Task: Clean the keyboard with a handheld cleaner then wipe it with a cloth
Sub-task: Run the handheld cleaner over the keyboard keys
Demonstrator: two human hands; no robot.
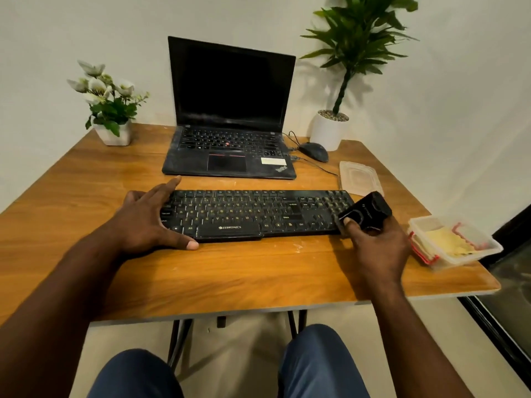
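The keyboard (253, 214) lies flat across the middle of the surface (230, 271), long side toward the person. It looks stiff, light and apt to slide on the smooth wood, so it wants steadying at one end. The left grip (146, 222) does that at the 9 o'clock end. It is spread apart and clamps nothing, with the fingers straight over the corner keys and the thumb along the near edge. The keys are loose parts, so light passes would be safer than hard pressure.

The cleaner (366, 212) is a small black block, rigid and easy for one hand. The right grip (373, 248) is clamped round it at the keyboard's 3 o'clock end, thumb on its near face, and holds it over the number pad. Whether it touches the keys cannot be told.

The cloth (448, 242), yellow, soft and limp, lies in a clear tub (459, 261) at 3 o'clock, near the surface's edge. A pinch at one corner should lift it.

The wood shows pale smears by the near edge. On it:
- an open laptop (230, 110) with a dark screen, at 12 o'clock
- a tall plant (356, 38) at 1 o'clock
- white flowers (110, 99) at 10 o'clock
- a clear lid (359, 179) at 2 o'clock
- a wired mouse (313, 151) beside the laptop

Plain pale walls stand behind.
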